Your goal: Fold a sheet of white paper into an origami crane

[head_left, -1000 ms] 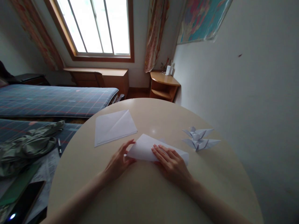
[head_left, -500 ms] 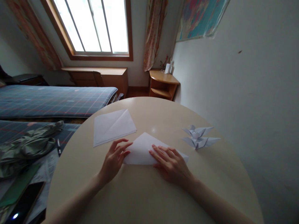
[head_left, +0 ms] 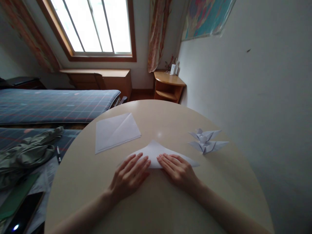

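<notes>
A white sheet of paper, folded into a wide triangle, lies on the round cream table with its point facing away from me. My left hand rests flat on its left part, fingers stretched out. On the right part lies my right hand, its fingers also extended and pressing down. The fingertips of both hands are close together near the middle but apart. Neither hand grips anything. The palms hide parts of the paper's near edge.
Creased white paper squares lie at the table's back left. Two folded paper cranes stand at the right. Left of the table are a crumpled green cloth, a pen, a phone and a plaid bed.
My left hand has moved right and flattened onto the paper, its fingers now extended. My right hand stays nearly in place. The view has shifted slightly.
</notes>
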Motion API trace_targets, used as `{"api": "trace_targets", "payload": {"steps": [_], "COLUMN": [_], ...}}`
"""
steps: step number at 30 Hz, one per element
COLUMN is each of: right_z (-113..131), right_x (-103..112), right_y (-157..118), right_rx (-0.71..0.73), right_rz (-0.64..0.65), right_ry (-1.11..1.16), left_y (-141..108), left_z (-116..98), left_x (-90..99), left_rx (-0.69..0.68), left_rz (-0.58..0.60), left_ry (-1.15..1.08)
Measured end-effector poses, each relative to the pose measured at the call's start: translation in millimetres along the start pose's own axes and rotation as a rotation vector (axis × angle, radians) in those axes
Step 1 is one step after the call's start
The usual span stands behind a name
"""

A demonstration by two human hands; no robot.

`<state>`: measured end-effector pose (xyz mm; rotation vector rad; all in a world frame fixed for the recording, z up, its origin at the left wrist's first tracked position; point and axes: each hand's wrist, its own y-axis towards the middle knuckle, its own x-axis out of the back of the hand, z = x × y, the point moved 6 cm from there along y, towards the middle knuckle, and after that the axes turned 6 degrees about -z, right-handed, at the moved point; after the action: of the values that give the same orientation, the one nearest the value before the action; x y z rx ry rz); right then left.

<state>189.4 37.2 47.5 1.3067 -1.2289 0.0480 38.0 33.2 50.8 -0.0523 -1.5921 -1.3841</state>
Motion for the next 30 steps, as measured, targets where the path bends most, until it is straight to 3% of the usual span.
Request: {"api": "trace_targets", "payload": {"steps": [3, 8, 13, 17, 30], "right_z": [2.2, 5.2, 7.0, -0.6, -50.7], "right_x": [2.8, -2.0, -13.6, -13.4, -13.9], "right_y": [1.0, -1.1, -3.7, -5.1, -22.0], "right_rx": [0.037, 0.069, 0.102, 0.118, -0.046], "right_rz": [-0.019, 0.016, 0.145, 0.166, 0.212], "right_ry": [-0.028, -0.038, -0.009, -0.023, 0.004], "left_y": [0.1, -1.3, -2.4, -4.3, -11.2], "left_z": [-11.5, -15.5, -7.9, 5.8, 79.4], "left_x": [-5.8, -12.2, -13.2, -9.3, 6.7], "left_rx": [-0.107, -0.145, -0.179, -0.196, 0.212], "left_rz": [0.007, -0.012, 0.007, 0.000, -0.028], "left_ry": [0.050, 0.076, -0.110, -0.111, -0.192]}}
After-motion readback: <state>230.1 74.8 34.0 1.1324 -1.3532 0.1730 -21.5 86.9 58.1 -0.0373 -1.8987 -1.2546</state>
